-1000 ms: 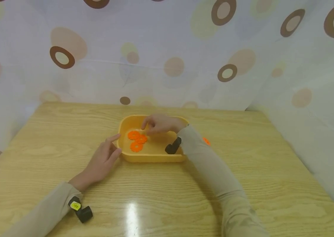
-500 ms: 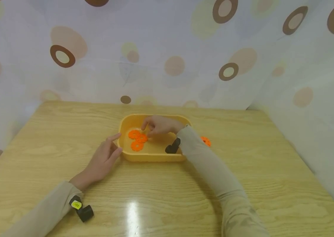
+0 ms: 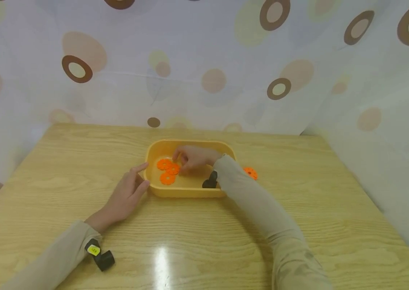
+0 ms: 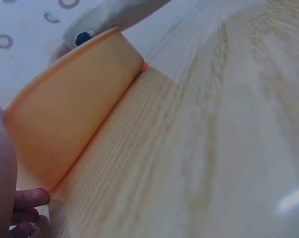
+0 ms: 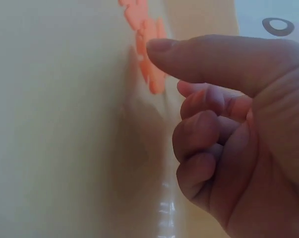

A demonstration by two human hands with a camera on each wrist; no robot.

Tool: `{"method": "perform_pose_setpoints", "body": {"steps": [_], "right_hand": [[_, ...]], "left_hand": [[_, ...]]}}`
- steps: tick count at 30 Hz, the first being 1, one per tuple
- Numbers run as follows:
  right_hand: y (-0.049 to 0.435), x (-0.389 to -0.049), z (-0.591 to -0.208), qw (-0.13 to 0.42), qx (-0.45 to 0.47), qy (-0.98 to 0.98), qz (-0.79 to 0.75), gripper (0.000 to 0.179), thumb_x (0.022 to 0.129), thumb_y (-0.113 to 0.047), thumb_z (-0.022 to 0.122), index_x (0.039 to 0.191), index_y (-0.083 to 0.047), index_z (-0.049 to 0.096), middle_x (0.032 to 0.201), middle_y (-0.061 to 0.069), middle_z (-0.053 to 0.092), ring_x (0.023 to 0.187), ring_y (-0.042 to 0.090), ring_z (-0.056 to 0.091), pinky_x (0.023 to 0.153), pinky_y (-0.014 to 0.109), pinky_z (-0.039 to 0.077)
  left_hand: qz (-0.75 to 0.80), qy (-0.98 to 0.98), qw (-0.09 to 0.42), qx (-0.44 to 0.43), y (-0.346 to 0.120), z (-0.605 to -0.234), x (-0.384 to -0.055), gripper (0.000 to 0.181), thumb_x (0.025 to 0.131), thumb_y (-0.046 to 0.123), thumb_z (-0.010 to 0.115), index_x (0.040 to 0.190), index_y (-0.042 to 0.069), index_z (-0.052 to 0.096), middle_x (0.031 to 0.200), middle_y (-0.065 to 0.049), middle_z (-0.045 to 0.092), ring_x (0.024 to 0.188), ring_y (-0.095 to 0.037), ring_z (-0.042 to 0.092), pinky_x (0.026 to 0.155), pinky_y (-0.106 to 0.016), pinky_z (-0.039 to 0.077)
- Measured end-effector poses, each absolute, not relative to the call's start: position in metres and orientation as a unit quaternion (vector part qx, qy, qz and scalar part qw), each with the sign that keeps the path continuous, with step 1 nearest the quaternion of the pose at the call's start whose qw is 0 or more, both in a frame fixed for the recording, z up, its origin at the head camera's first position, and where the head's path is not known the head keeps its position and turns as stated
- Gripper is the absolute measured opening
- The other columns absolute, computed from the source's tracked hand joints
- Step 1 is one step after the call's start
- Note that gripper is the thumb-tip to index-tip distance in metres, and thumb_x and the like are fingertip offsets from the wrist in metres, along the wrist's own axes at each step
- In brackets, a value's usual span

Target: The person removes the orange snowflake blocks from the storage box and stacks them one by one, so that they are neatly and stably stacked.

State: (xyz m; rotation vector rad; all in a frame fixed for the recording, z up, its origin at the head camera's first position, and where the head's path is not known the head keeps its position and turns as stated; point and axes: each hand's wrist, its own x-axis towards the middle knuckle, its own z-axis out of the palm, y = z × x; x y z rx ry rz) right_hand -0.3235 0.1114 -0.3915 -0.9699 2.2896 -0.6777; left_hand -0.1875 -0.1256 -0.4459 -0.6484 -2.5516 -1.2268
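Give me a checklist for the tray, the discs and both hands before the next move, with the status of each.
1. Tray flat on the table: ok.
2. Left hand at the tray's left end: ok, fingers at its edge.
3. Three orange discs inside the tray: ok, bunched toward the left end.
4. Right hand holding the nearest disc: cannot tell; the thumb hides part of it in the right wrist view.
5. Outside disc fully visible: not ok; it lies right of the tray, partly hidden by the right sleeve.
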Motion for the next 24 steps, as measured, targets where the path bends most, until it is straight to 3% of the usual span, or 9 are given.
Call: {"method": "perform_pose_setpoints", "body": {"steps": [24], "right_hand": [[0.1081, -0.3242, -0.4010, 0.290, -0.362, 0.850, -0.250, 0.043, 0.082, -0.012, 0.075, 0.117, 0.003, 0.055, 0.067, -0.003, 0.046, 0.060, 0.008, 0.042, 0.059, 0.018, 0.035]], "left_hand": [[-0.419, -0.877, 0.104, -0.212, -0.1246, -0.4432, -0.1859, 0.045, 0.100, 0.015, 0.048, 0.141, 0.002, 0.038, 0.084, -0.006, 0.054, 0.079, -0.017, 0.046, 0.076, -0.036, 0.037]]}}
